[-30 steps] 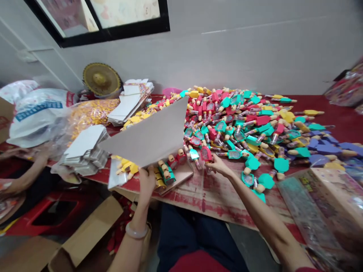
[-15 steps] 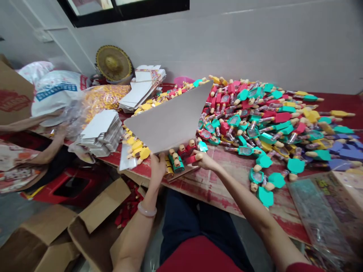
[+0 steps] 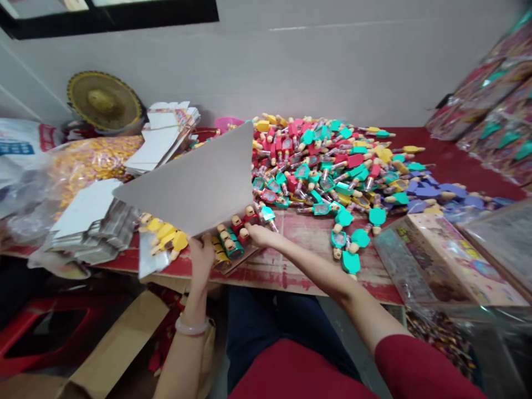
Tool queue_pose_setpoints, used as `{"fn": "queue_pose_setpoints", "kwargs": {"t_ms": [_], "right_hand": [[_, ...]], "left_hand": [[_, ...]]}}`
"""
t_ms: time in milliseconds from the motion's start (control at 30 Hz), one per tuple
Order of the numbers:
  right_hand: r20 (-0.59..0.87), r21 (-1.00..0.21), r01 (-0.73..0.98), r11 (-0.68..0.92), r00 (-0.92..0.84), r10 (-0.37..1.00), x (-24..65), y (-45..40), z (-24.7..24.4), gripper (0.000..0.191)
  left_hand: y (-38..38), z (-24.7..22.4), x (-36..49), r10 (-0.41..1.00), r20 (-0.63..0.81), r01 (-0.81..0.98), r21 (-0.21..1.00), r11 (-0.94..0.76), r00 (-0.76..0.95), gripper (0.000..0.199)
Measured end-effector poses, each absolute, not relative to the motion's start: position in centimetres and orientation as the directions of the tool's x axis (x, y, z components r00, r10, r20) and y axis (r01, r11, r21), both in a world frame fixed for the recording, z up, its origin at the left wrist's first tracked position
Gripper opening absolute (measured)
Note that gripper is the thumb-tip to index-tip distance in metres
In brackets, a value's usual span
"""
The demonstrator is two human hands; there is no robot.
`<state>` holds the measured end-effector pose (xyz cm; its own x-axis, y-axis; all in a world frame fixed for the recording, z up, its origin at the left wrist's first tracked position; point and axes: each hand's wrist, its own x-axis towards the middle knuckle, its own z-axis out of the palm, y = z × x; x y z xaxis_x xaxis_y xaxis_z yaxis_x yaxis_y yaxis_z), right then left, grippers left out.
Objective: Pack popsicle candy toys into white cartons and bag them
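Observation:
A shallow cardboard box [image 3: 249, 256] lies at the table's front edge, its large pale grey lid [image 3: 199, 183] tilted up. Inside are toy-topped candy tubes in yellow, green and red: yellow pieces [image 3: 220, 252] at the left, green ones [image 3: 233, 244] in the middle, red ones [image 3: 236, 223] at the right. My left hand [image 3: 202, 254] is closed at the box's left corner by the lid. With closed fingers, my right hand [image 3: 260, 235] holds a red candy toy [image 3: 244, 235] down among the red pieces. Its fingertips are partly hidden.
A big heap of loose candy toys [image 3: 324, 160] covers the table behind and right of the box. Yellow toys [image 3: 166, 237] lie at the left, near stacked white cartons [image 3: 89, 219]. Printed boxes [image 3: 449, 255] stand at right; an open carton [image 3: 120, 338] is below left.
The view has turned right, so everything appears further left. My right hand has brought the red toy from the box's right edge in among the other red ones. My left hand stays at the corner.

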<state>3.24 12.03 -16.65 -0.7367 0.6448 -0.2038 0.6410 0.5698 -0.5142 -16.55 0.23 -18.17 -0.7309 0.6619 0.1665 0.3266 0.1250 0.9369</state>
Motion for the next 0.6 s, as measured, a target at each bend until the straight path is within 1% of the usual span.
{"fn": "queue_pose_setpoints", "kwargs": {"t_ms": [100,167,233,267,367,400,433,467,500,533,600], "right_hand": [[-0.195,-0.496,0.694,0.522,-0.675,0.711,3.8,10.5,-16.7,0.049],[-0.105,-0.536,0.682,0.498,-0.640,0.761,4.1,9.3,-16.9,0.050],[-0.018,-0.573,0.664,0.481,-0.597,0.802,4.0,8.5,-17.0,0.043],[0.001,-0.587,0.656,0.475,-0.586,0.810,3.9,8.4,-17.1,0.038],[-0.001,-0.633,0.627,0.454,-0.587,0.810,5.0,9.9,-16.6,0.024],[0.024,-0.636,0.647,0.421,-0.528,0.849,6.2,11.1,-16.1,0.022],[0.058,-0.619,0.699,0.357,-0.413,0.909,8.1,12.6,-15.5,0.023],[0.101,-0.591,0.763,0.261,-0.251,0.963,10.5,14.4,-14.8,0.027],[0.140,-0.522,0.849,0.082,-0.009,0.990,13.4,16.3,-14.0,0.033],[0.154,-0.486,0.873,-0.049,0.141,0.978,16.5,18.3,-13.2,0.041],[0.131,-0.419,0.879,-0.228,0.307,0.942,23.0,21.8,-12.0,0.047]], "left_hand": [[0.4,-17.5,-16.5,0.651,0.172,0.340,0.930,0.140,-0.739,0.030],[0.5,-17.0,-16.3,0.653,0.176,0.346,0.928,0.141,-0.737,0.029],[0.5,-16.7,-16.2,0.657,0.176,0.347,0.928,0.139,-0.733,0.029],[0.5,-16.6,-16.1,0.660,0.179,0.350,0.927,0.136,-0.730,0.029],[0.4,-16.6,-16.3,0.667,0.189,0.375,0.916,0.146,-0.720,0.030],[0.3,-16.6,-16.3,0.669,0.193,0.385,0.910,0.150,-0.718,0.031],[0.3,-16.7,-16.4,0.669,0.199,0.395,0.906,0.154,-0.716,0.031],[0.3,-16.7,-16.4,0.668,0.204,0.402,0.903,0.155,-0.716,0.031],[0.2,-16.7,-16.4,0.667,0.205,0.403,0.902,0.155,-0.716,0.032],[0.2,-16.7,-16.3,0.666,0.195,0.394,0.905,0.161,-0.720,0.031],[0.1,-16.7,-16.1,0.663,0.126,0.339,0.919,0.203,-0.738,0.031]]}}
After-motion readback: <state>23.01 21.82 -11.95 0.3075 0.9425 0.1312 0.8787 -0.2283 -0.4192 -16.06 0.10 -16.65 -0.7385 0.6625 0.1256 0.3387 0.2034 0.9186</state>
